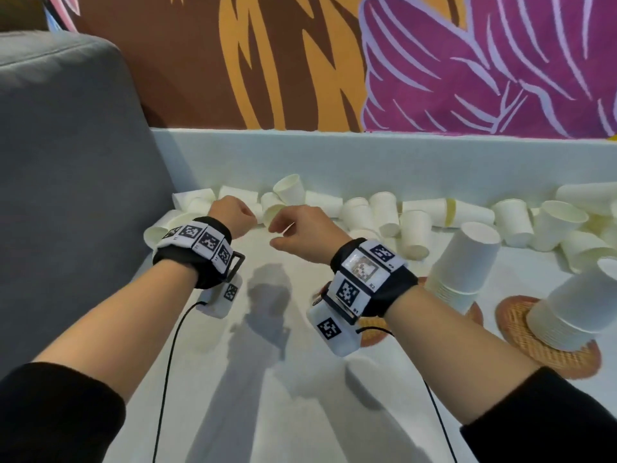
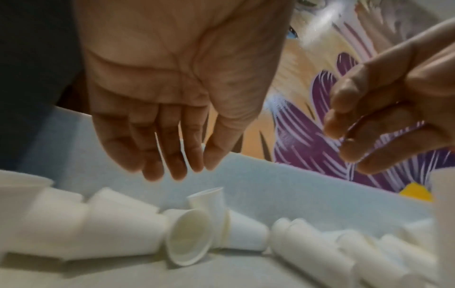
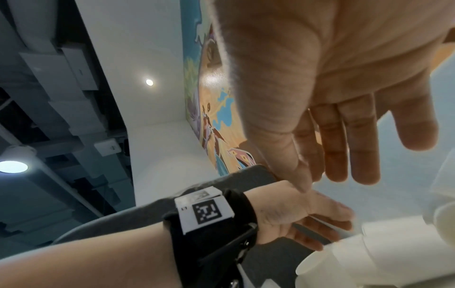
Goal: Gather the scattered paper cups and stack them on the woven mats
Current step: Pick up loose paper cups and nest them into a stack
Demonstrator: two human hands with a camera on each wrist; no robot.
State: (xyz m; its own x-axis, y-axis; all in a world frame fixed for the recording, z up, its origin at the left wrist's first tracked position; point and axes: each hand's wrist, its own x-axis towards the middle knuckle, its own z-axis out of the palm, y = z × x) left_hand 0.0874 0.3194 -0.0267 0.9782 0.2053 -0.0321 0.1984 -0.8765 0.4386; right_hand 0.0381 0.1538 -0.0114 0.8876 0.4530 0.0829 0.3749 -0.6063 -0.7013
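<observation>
Several white paper cups (image 1: 384,212) lie scattered in a row along the low back wall. My left hand (image 1: 238,213) hovers over the left end of the row; in the left wrist view its fingers (image 2: 169,155) hang straight and hold nothing, just above a cup lying on its side (image 2: 189,241). My right hand (image 1: 278,233) is beside it, fingers relaxed and empty (image 3: 344,148). At the right, two stacks of upturned cups (image 1: 464,262) (image 1: 574,309) stand on round woven mats (image 1: 521,332).
A grey sofa cushion (image 1: 66,162) rises at the left edge of the white surface. A pale low wall (image 1: 367,158) backs the cups, with a mural above it. Part of another woven mat (image 1: 374,337) shows under my right wrist. Cables trail from both wristbands.
</observation>
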